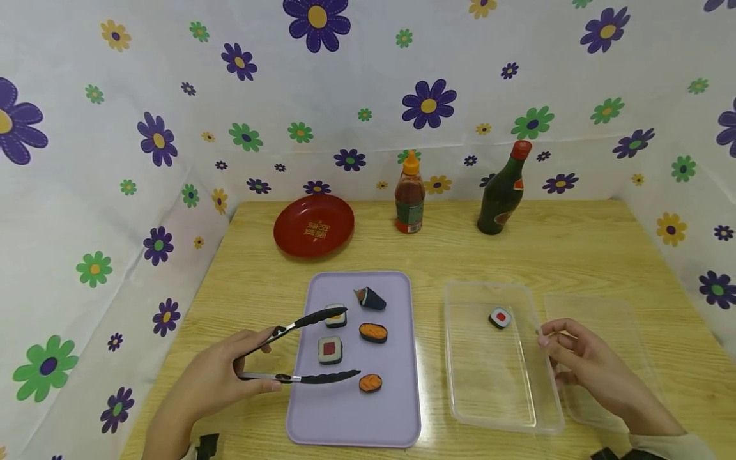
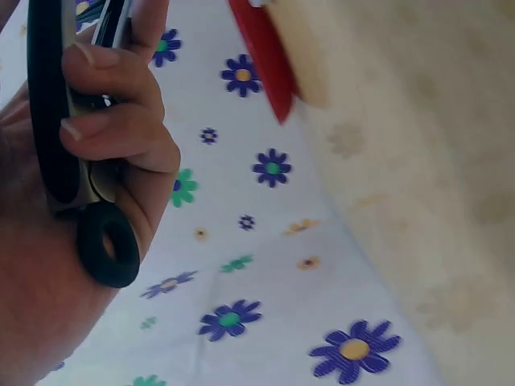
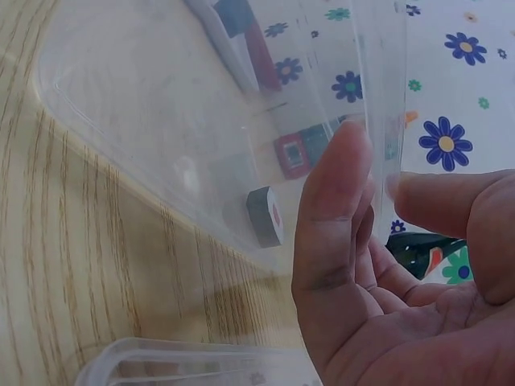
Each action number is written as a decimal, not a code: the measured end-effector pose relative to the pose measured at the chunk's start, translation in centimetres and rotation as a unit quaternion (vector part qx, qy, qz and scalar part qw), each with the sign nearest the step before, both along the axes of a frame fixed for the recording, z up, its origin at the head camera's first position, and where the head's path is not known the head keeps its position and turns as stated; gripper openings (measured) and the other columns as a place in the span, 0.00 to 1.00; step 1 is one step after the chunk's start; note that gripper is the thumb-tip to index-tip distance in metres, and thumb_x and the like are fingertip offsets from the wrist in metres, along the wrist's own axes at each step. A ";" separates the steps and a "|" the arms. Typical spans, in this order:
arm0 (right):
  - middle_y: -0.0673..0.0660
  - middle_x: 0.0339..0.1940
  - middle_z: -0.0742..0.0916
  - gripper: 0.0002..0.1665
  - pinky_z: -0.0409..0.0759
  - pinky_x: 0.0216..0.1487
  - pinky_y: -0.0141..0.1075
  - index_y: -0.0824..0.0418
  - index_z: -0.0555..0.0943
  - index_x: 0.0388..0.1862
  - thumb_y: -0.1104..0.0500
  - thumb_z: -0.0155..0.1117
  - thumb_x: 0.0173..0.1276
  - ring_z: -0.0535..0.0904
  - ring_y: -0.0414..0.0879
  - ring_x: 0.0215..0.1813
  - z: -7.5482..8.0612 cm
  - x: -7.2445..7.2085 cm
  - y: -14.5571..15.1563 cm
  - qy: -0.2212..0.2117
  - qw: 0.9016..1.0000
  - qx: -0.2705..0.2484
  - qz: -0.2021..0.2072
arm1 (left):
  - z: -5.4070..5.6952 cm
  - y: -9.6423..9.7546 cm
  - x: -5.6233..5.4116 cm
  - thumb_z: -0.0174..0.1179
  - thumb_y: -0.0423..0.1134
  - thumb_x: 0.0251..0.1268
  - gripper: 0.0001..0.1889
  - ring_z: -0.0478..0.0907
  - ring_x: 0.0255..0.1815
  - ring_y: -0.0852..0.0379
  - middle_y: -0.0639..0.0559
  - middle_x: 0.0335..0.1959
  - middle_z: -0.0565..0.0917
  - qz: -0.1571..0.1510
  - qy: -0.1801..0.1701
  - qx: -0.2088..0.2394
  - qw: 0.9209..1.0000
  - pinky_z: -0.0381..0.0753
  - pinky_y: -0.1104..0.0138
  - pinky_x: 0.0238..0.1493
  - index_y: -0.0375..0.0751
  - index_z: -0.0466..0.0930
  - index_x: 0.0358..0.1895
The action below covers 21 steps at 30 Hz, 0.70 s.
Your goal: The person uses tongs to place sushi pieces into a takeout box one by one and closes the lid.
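My left hand (image 1: 215, 377) grips black-and-silver tongs (image 1: 330, 378), their arms spread apart over the lilac tray (image 1: 351, 425). Between the tong arms lies a square sushi roll with a red centre (image 1: 330, 351); another sushi roll (image 1: 335, 321) is partly covered by the upper arm. Two orange-topped sushi pieces (image 1: 374, 332) and a dark cone-shaped hand roll (image 1: 372, 299) lie on the tray too. My right hand (image 1: 598, 374) pinches the right rim of a clear plastic container (image 1: 447, 358) between thumb and fingers. Inside it sits one red-centred sushi roll (image 3: 265, 217).
Beside the container, partly under my right arm, lies a clear lid (image 1: 609, 313). Along the back of the table (image 1: 259, 281) are a red plate (image 1: 313, 246), a sauce bottle with a yellow cap (image 1: 409, 198) and a dark green bottle (image 1: 500, 195). Flowered cloth hangs behind.
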State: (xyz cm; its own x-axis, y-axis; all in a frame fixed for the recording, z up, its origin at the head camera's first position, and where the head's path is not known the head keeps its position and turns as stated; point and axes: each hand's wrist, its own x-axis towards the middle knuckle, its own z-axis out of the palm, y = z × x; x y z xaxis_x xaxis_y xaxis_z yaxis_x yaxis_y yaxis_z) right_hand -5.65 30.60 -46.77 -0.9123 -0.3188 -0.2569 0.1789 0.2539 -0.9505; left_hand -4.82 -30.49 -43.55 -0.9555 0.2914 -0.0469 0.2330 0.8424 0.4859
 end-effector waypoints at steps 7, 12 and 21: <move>0.47 0.42 0.83 0.10 0.86 0.32 0.41 0.57 0.70 0.62 0.60 0.48 0.87 0.78 0.42 0.35 0.0 -0.1 0.0 -0.006 1.000 -0.003 0.005 | -1.2 -0.9 1.3 0.75 0.73 0.46 0.45 0.66 0.26 0.70 0.66 0.43 0.84 0.026 -0.035 -0.019 0.999 0.67 0.72 0.28 0.65 0.78 0.72; 0.46 0.42 0.84 0.10 0.86 0.32 0.42 0.56 0.70 0.62 0.60 0.48 0.87 0.79 0.43 0.34 0.1 -0.2 0.1 -0.011 1.000 -0.010 0.009 | -2.2 -1.6 1.3 0.76 0.70 0.47 0.42 0.65 0.26 0.70 0.69 0.41 0.84 0.024 -0.025 -0.004 0.999 0.66 0.72 0.28 0.63 0.81 0.69; 0.46 0.39 0.83 0.10 0.86 0.31 0.43 0.56 0.70 0.62 0.59 0.48 0.88 0.78 0.45 0.33 0.1 -0.1 0.0 -0.011 1.000 -0.010 0.008 | -3.0 -2.3 0.9 0.74 0.71 0.49 0.39 0.66 0.26 0.70 0.71 0.39 0.87 0.034 -0.046 0.005 0.998 0.67 0.72 0.29 0.62 0.83 0.67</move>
State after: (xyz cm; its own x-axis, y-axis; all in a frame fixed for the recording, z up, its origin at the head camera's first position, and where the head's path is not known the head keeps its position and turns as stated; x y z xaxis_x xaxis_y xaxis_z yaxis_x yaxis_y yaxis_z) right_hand -5.79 30.60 -46.67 -0.9008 -0.3395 -0.2707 0.1963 0.2378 -0.9513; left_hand -3.87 -32.75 -46.59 -0.9646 0.2272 -0.1335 0.1292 0.8493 0.5119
